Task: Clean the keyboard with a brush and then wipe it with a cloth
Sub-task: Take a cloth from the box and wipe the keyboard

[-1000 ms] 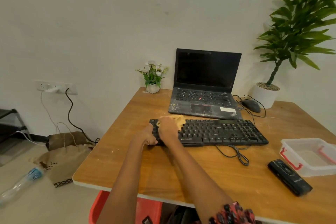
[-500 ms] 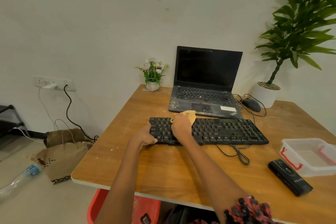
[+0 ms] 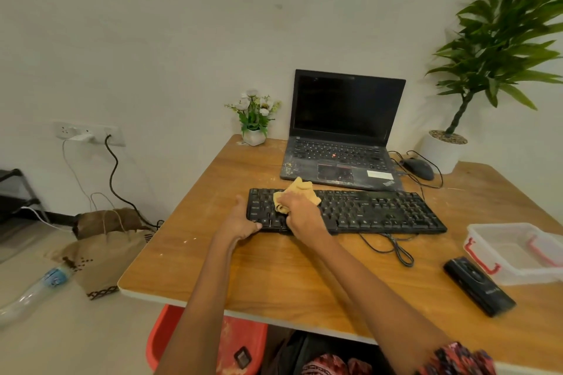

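Two hands work the keyboard (image 3: 359,210) near the bench's (image 3: 274,277) left edge: left hand (image 3: 239,222) grips its end, right hand (image 3: 300,211) fingers clutch the cloth (image 3: 300,189), partly hidden.

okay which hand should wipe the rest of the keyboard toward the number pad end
The right hand. It already grips the cloth on the keys, with the unwiped stretch of the keyboard on its own side. The left hand holds the keyboard's left end, steadying it.
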